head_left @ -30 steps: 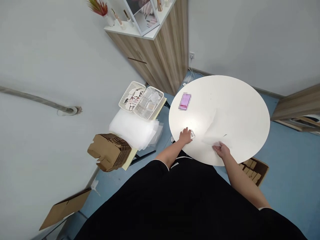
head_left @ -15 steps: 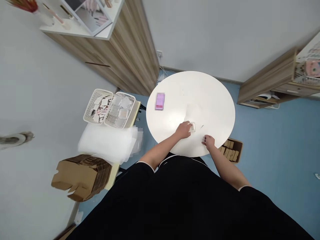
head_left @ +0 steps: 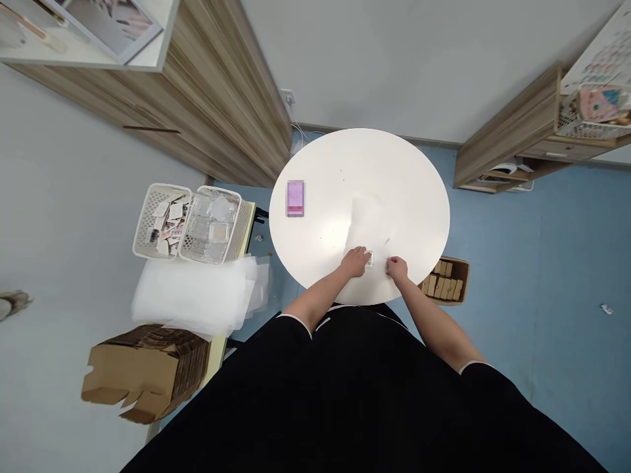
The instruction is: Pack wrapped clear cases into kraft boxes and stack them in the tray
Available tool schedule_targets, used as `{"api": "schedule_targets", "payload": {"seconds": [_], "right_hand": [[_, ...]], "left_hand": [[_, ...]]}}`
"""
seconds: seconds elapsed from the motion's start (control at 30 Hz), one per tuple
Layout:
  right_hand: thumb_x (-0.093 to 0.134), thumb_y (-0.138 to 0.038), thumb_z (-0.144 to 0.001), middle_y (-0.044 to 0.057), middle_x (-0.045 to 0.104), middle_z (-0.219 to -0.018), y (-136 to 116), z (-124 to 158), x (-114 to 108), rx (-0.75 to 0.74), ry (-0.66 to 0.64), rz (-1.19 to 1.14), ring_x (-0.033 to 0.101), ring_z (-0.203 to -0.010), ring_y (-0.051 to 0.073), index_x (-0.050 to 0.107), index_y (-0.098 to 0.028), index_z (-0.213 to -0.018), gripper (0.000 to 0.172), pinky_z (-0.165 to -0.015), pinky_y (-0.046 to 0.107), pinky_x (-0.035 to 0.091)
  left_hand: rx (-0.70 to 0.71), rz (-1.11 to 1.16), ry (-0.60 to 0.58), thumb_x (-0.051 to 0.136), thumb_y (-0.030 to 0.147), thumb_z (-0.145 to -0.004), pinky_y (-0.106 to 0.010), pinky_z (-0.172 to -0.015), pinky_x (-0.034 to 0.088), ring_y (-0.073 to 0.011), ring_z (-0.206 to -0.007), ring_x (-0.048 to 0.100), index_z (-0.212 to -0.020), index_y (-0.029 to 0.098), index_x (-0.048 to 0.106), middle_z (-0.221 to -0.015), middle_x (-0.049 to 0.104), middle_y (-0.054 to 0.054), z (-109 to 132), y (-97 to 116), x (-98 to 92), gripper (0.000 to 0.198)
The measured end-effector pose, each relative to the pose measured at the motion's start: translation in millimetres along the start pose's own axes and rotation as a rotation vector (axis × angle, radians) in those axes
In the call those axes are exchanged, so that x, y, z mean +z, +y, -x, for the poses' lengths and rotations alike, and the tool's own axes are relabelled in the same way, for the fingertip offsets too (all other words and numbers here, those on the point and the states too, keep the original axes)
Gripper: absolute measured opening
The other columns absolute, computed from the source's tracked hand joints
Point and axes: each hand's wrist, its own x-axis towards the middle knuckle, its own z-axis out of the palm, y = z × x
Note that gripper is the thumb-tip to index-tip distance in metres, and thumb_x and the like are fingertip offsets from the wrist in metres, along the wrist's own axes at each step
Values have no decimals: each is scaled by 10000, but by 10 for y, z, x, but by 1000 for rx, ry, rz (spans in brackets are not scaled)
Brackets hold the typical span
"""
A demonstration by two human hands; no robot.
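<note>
On the round white table (head_left: 409, 177), my left hand (head_left: 353, 262) rests with its fingertips on the left side of a small clear case (head_left: 370, 259) and holds it. The case's contents are too small to make out. A thin, whitish see-through sheet (head_left: 362, 220) lies flat beyond the case. Just right of the case, my right hand (head_left: 397, 269) is closed, thumb and fingers pinched together low over the table. What sits in that pinch, if anything, is hidden.
A blurred purple item (head_left: 296, 198) lies on the table's left. Beside the table stand two white baskets (head_left: 139, 226) (head_left: 235, 230), a stack of whitish plastic sheets (head_left: 192, 292) and folded cardboard boxes (head_left: 133, 374). On the floor, a box (head_left: 466, 282) holds several small cartons.
My view has shifted. My right hand has come nearer to the case, its fingers drawn together. My left hand stays at the case, with more of the case now showing.
</note>
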Motion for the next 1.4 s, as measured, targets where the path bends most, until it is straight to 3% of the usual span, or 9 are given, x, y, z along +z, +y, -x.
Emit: {"api": "schedule_targets", "payload": {"seconds": [0.33, 0.47, 0.57, 0.67, 0.8, 0.9, 1.0, 1.23, 1.4], "right_hand": [[594, -370, -838, 48, 735, -964, -117, 235, 243, -290, -149, 88, 668, -810, 178, 675, -214, -940, 204, -722, 292, 574], [543, -318, -870, 43, 746, -1002, -175, 245, 413, -281, -185, 231, 682, -829, 175, 698, -225, -1014, 231, -773, 315, 588], [493, -253, -883, 43, 745, -1081, -184, 238, 439, -291, -207, 290, 699, -888, 176, 708, -234, -1169, 358, -850, 334, 586], [454, -179, -859, 49, 731, -1160, -179, 238, 421, -296, -235, 310, 705, -919, 171, 698, -228, -1266, 477, -889, 323, 576], [446, -146, -854, 60, 720, -1198, -194, 258, 409, -318, -231, 390, 703, -961, 182, 686, -219, -1319, 529, -957, 335, 553], [438, -142, -879, 70, 707, -1236, -218, 283, 405, -348, -234, 467, 688, -1038, 199, 673, -219, -1355, 537, -1012, 355, 527], [424, -123, -893, 81, 694, -1259, -240, 296, 386, -390, -257, 535, 675, -1089, 208, 674, -216, -1367, 544, -1051, 361, 500], [466, -122, -870, 61, 724, -1219, -338, 253, 338, -430, -327, 539, 647, -1160, 249, 742, -271, -1237, 482, -1061, 404, 496], [541, -236, -858, 48, 726, -1053, -389, 195, 314, -236, -296, 291, 686, -960, 208, 699, -251, -1138, 322, -892, 365, 582]], "left_hand": [[57, 10, 71, 626, 173, -851, -444, -1197, 335, -324, -1483, 366, -1428, 195, 569, -1546, 488, -133, 8, -44, 100, 580], [28, 127, 51, 667, 214, -856, -445, -1249, 283, -311, -1530, 323, -1399, 203, 577, -1606, 447, -109, 57, -99, 87, 551], [-236, 279, 175, 649, 243, -897, -460, -1262, 267, -308, -1542, 318, -1383, 211, 573, -1625, 421, -118, 120, -110, 58, 493], [-662, 507, 304, 624, 233, -919, -410, -1135, 429, -292, -1420, 493, -1448, 181, 488, -1575, 464, -170, 153, -103, 33, 548], [-890, 768, 190, 630, 204, -912, -332, -872, 523, -251, -1098, 679, -1266, 181, 572, -1260, 686, -141, 133, -105, 11, 359], [-857, 781, 192, 594, 170, -927, -296, -790, 497, -217, -970, 680, -948, 210, 609, -1052, 725, -84, 117, -75, -9, 48], [-740, 796, 243, 588, 155, -926, -276, -752, 476, -188, -890, 660, -854, 222, 576, -969, 721, -49, 88, 41, -27, 98], [-631, 847, 213, 562, 189, -964, -281, -743, 480, -189, -894, 663, -950, 215, 606, -1002, 721, -56, -63, 377, -12, 53], [-473, 616, 175, 515, 228, -1009, -326, -854, 510, -239, -1070, 652, -1192, 180, 626, -1223, 655, -130, 1, 452, 102, 219]]}}
